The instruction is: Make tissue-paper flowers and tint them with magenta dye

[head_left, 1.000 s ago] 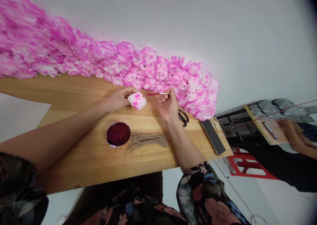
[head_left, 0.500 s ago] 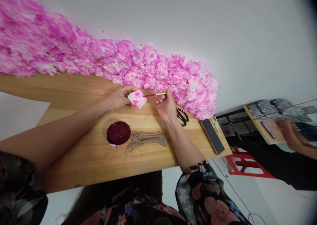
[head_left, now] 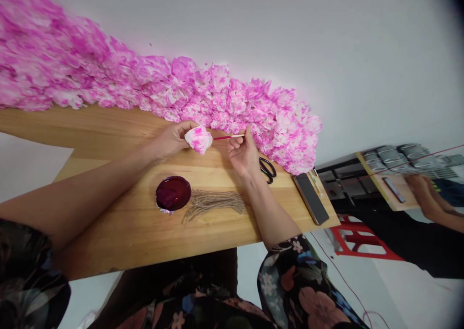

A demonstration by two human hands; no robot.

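My left hand point(head_left: 176, 136) is closed on a small white paper flower point(head_left: 199, 139) with pink blotches, held above the wooden table. Between the fingertips of my right hand point(head_left: 243, 152) is a thin stick point(head_left: 232, 136), pale at the gripped end and dark red towards the flower. Its red tip points at the flower's right side, with a slight gap between them. Below my left hand stands a round bowl of dark red liquid point(head_left: 173, 193). A bundle of brown twine strands point(head_left: 217, 202) lies to the right of the bowl.
A long heap of pink and white flowers point(head_left: 217, 94) lines the table's point(head_left: 119, 242) back edge. Black-handled scissors point(head_left: 267, 169) lie by my right wrist, partly hidden. Farther right is a dark phone point(head_left: 311, 198). Another person's arms point(head_left: 431, 198) rest near a side table with a red stool point(head_left: 362, 237) below.
The stick moved left until its red tip met the flower, and now it is slightly apart again. My left hand and the flower have shifted slightly up and left.
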